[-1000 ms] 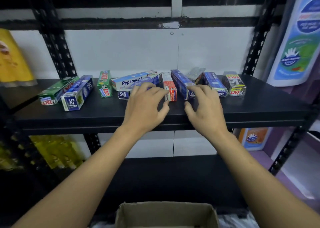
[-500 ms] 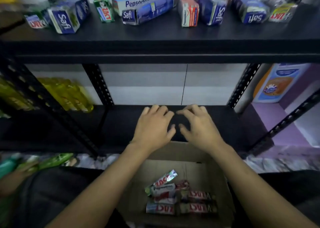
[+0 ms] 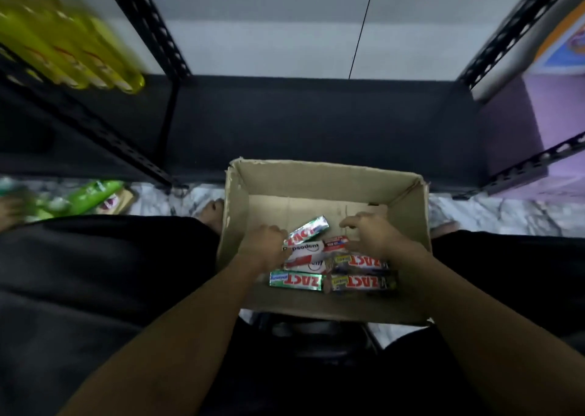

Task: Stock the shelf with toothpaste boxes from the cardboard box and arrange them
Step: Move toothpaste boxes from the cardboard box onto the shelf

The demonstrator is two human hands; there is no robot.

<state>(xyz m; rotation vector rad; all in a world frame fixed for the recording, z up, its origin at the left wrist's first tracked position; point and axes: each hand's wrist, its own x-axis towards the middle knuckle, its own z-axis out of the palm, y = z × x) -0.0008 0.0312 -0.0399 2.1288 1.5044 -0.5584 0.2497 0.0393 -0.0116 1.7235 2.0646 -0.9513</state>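
Stretching across the view behind everything else, the black shelf (image 3: pixel 316 124) shows a bare dark board, with blurred yellow bottles (image 3: pixel 72 45) on the next bay to the left. Below it, on the pale marbled floor (image 3: pixel 490 213), the open cardboard box (image 3: pixel 326 181) sits just in front of the shelf, between the person's dark-clad knees. Both arms reach down into it. The right hand (image 3: pixel 372 235) hangs over the right side of the pile with fingers spread and relaxed, holding nothing. The left hand (image 3: pixel 264 241) is curled at the left end of the pile; whether it grips anything cannot be told, since its fingertips are hidden. The toothpaste boxes (image 3: pixel 296 281) lie on the box floor toward its near side: a green one tilted (image 3: pixel 308 230) atop a white one (image 3: pixel 305 247), and two dark ones (image 3: pixel 362 282) side by side at right.
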